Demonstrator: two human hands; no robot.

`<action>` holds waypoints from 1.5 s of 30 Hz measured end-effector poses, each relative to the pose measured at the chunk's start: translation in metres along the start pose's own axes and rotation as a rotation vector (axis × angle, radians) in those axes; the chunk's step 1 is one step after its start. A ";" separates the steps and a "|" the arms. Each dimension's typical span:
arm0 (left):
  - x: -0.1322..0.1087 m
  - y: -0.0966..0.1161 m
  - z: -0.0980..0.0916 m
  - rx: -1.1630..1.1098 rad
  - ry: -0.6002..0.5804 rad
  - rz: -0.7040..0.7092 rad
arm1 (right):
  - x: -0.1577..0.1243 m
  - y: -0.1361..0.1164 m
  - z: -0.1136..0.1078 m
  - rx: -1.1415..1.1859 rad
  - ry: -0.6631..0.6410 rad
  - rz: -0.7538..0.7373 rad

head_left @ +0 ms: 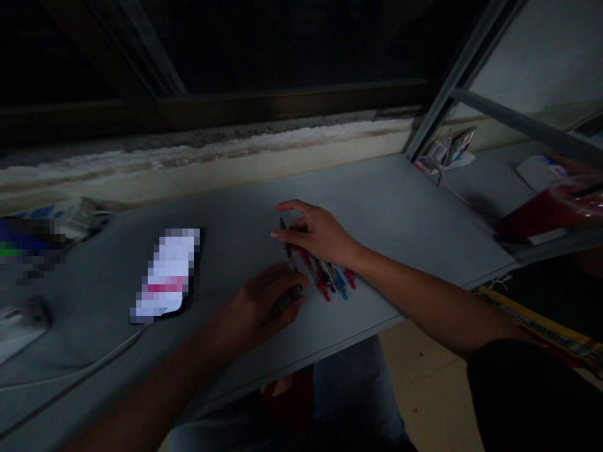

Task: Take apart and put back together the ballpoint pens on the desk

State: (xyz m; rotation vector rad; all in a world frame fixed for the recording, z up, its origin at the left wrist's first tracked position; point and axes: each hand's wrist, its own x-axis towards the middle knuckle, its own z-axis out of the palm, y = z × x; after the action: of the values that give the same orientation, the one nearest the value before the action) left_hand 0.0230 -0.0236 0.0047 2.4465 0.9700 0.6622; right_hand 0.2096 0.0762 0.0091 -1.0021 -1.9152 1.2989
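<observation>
From the head camera we look forward and down at a grey desktop (381,207), with both of our forearms reaching in over it. Our right arm (424,298) comes from the lower right, nearly straight and angled in, and our right hand (318,232) lies palm-down with its fingers curled toward our left, closing around the upper part of a slim dark pen (287,248). Our left arm (155,389) rises from the lower left, and our left hand (257,307) is bent around a grey cylindrical piece (288,299) at the pen's lower end; we cannot tell whether this piece is a cap or part of the pen. The two hands are close together, with the pen tilted between them. Just beside our right wrist, a row of coloured pens (325,279) with red and blue parts lies on the desktop. Farther left lies a phone (164,276) with a pixelated, blurred front, and a white cable (80,370) runs along the desk near it. Beyond the desk's far edge runs a stained window sill (211,144), and at the right stands a red translucent container (551,213) on a neighbouring surface.
</observation>
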 end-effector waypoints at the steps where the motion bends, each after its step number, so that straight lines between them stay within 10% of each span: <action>1: 0.000 0.000 -0.001 0.000 0.009 0.006 | 0.001 0.000 0.000 -0.041 -0.005 -0.008; 6: -0.007 -0.002 -0.006 0.036 0.158 0.041 | 0.000 -0.004 -0.003 -0.319 -0.101 -0.101; 16: -0.004 0.000 -0.015 0.123 0.586 -0.324 | 0.004 -0.006 -0.024 -0.455 0.006 -0.207; 33: 0.021 0.001 -0.014 0.165 0.474 -0.352 | 0.004 -0.005 -0.028 -0.518 -0.014 -0.169; 38: 0.022 -0.010 -0.003 0.176 0.351 -0.095 | 0.004 -0.004 -0.028 -0.534 -0.010 -0.155; 45: 0.023 -0.004 -0.003 0.076 0.555 -0.384 | 0.003 -0.006 -0.033 -0.619 -0.029 -0.126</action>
State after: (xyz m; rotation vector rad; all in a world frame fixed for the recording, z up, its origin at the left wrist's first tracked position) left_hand 0.0343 -0.0042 0.0113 2.0723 1.6445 1.2050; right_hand 0.2328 0.0933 0.0260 -1.1238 -2.4237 0.6515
